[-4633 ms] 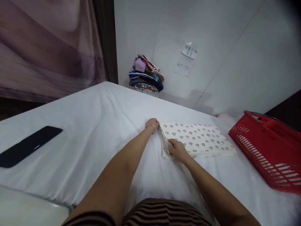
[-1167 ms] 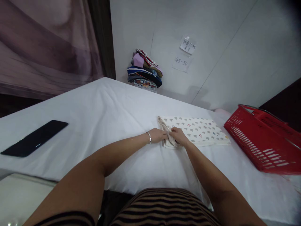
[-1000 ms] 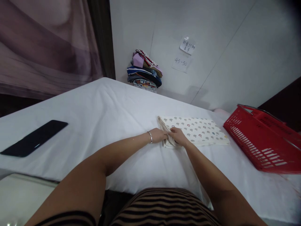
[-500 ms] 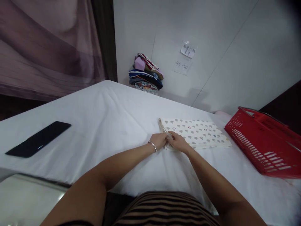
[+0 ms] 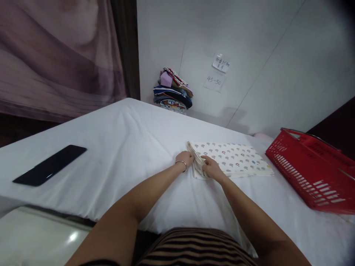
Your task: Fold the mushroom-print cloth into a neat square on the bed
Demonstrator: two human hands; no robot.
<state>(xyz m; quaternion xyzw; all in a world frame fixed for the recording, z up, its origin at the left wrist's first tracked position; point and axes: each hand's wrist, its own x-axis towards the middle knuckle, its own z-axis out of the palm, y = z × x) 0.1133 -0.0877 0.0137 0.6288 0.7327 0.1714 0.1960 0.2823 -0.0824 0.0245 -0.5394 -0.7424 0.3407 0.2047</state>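
A folded cream cloth (image 5: 235, 157) with small grey prints and a few coloured ones lies flat on the white-covered table. Its left end shows several loose layers that gape slightly. My left hand (image 5: 185, 159), with a bracelet at the wrist, is closed at that left edge, its fingertips against the cloth. My right hand (image 5: 212, 168) pinches the layers near the front left corner, thumb and forefinger over the top. The fingertips of both hands are partly hidden by the fabric.
A red plastic basket (image 5: 310, 170) stands at the right, close to the cloth's far end. A black flat slab (image 5: 51, 165) lies at the left. Folded clothes (image 5: 173, 90) are stacked by the wall, beside paper notes (image 5: 215, 80). A pinkish curtain (image 5: 61, 55) hangs at the left.
My hands have parted: the left has moved left and slightly up along the cloth's edge, while the right stays near the front corner. More of the layered end now shows between them.
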